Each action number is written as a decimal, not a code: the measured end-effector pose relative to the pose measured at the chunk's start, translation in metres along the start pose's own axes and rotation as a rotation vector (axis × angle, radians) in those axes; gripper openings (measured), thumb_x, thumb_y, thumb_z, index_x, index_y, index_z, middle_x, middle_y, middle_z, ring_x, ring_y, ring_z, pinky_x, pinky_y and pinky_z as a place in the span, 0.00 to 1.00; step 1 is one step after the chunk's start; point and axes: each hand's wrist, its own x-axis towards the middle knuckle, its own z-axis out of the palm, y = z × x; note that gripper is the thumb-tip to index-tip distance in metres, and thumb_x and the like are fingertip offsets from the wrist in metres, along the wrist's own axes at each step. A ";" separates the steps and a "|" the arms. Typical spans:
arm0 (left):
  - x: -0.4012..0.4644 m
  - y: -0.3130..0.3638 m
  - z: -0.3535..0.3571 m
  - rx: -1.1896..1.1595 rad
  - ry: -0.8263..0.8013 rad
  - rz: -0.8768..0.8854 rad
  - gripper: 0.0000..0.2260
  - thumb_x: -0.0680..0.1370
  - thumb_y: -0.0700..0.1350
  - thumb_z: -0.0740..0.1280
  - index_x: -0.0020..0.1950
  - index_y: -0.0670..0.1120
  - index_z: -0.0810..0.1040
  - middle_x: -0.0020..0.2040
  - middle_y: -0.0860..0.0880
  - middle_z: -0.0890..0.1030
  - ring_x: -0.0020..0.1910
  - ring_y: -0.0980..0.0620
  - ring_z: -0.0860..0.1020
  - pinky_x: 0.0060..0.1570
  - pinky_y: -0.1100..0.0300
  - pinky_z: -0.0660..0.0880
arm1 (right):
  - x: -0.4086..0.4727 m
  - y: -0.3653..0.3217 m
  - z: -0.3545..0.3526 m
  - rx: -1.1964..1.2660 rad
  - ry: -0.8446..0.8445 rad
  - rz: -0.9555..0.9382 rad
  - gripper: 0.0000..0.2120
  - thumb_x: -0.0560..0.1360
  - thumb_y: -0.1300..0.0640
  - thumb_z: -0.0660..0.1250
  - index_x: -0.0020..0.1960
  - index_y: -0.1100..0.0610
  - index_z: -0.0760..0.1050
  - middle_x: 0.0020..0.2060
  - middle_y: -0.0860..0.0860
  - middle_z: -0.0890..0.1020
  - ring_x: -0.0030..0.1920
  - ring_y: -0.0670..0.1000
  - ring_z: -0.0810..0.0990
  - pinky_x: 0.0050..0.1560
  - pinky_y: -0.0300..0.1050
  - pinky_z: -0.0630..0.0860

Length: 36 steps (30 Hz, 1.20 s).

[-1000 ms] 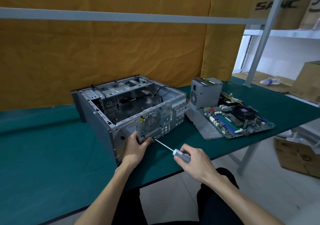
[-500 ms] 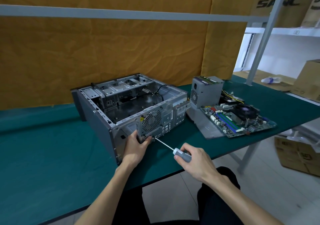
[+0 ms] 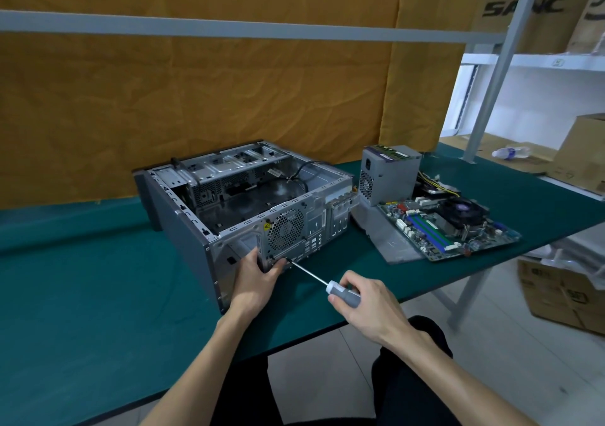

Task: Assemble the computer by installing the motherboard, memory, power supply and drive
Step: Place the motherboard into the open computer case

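An open grey computer case (image 3: 183,229) lies on its side on the green table (image 3: 82,294), its rear panel with the fan grille (image 3: 284,229) facing me. My left hand (image 3: 258,276) grips the lower edge of that rear panel. My right hand (image 3: 366,304) holds a grey-handled screwdriver (image 3: 340,291); its shaft tip touches the panel's bottom near the left fingers. The power supply (image 3: 389,176) stands upright right of the case, a memory stick (image 3: 391,154) lying on top. The motherboard (image 3: 448,226) with its black cooler lies flat beside it.
A grey panel (image 3: 389,239) lies under the motherboard's left edge. An orange cloth backdrop hangs behind the table. A metal shelf post (image 3: 494,75), cardboard boxes (image 3: 563,294) on the floor and a plastic bottle (image 3: 510,153) stand to the right. My dark-trousered legs are below the table edge.
Both hands and the screwdriver keep the same position at the rear panel. Only the view has shifted slightly.
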 end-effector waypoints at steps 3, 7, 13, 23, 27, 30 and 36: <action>0.000 0.000 0.000 -0.001 0.003 0.002 0.09 0.77 0.46 0.75 0.56 0.51 0.81 0.44 0.64 0.85 0.46 0.65 0.82 0.49 0.65 0.77 | -0.007 -0.008 0.005 -0.124 0.074 -0.018 0.12 0.77 0.41 0.68 0.48 0.46 0.70 0.38 0.43 0.75 0.38 0.47 0.77 0.37 0.45 0.72; 0.001 0.001 0.000 -0.008 0.012 0.007 0.09 0.77 0.46 0.75 0.55 0.51 0.81 0.46 0.58 0.86 0.46 0.62 0.82 0.50 0.63 0.77 | -0.017 -0.022 0.017 -0.333 0.152 -0.100 0.11 0.80 0.44 0.66 0.52 0.50 0.69 0.44 0.46 0.72 0.39 0.53 0.80 0.35 0.45 0.69; 0.000 0.002 0.000 0.008 0.013 0.013 0.08 0.77 0.46 0.75 0.55 0.51 0.81 0.46 0.59 0.85 0.46 0.63 0.82 0.49 0.63 0.77 | -0.007 -0.031 0.014 0.187 0.010 0.191 0.14 0.74 0.50 0.74 0.44 0.53 0.70 0.37 0.44 0.78 0.32 0.43 0.75 0.33 0.36 0.69; -0.002 0.002 -0.002 -0.002 -0.011 0.020 0.06 0.77 0.47 0.74 0.52 0.55 0.80 0.44 0.65 0.84 0.44 0.65 0.82 0.45 0.65 0.75 | 0.005 -0.038 0.001 0.643 -0.182 0.502 0.22 0.70 0.51 0.78 0.56 0.57 0.72 0.37 0.53 0.78 0.23 0.47 0.71 0.21 0.38 0.62; -0.002 0.002 -0.002 -0.001 -0.008 0.009 0.06 0.77 0.48 0.75 0.51 0.55 0.80 0.44 0.64 0.84 0.44 0.64 0.82 0.44 0.65 0.74 | 0.005 -0.036 0.000 0.600 -0.190 0.473 0.15 0.77 0.49 0.70 0.50 0.62 0.79 0.35 0.52 0.84 0.26 0.46 0.78 0.22 0.38 0.64; -0.002 0.002 -0.001 -0.008 -0.002 0.009 0.06 0.77 0.47 0.75 0.51 0.54 0.80 0.43 0.64 0.84 0.43 0.64 0.82 0.44 0.64 0.74 | 0.003 -0.039 0.000 0.572 -0.216 0.465 0.15 0.76 0.45 0.70 0.52 0.57 0.79 0.37 0.52 0.83 0.26 0.46 0.72 0.23 0.37 0.62; -0.002 0.002 -0.001 -0.010 0.004 0.008 0.05 0.76 0.47 0.75 0.50 0.54 0.81 0.43 0.59 0.85 0.44 0.60 0.83 0.46 0.62 0.77 | 0.007 -0.040 -0.002 0.523 -0.191 0.430 0.11 0.77 0.48 0.70 0.48 0.57 0.79 0.36 0.51 0.86 0.25 0.46 0.77 0.23 0.38 0.65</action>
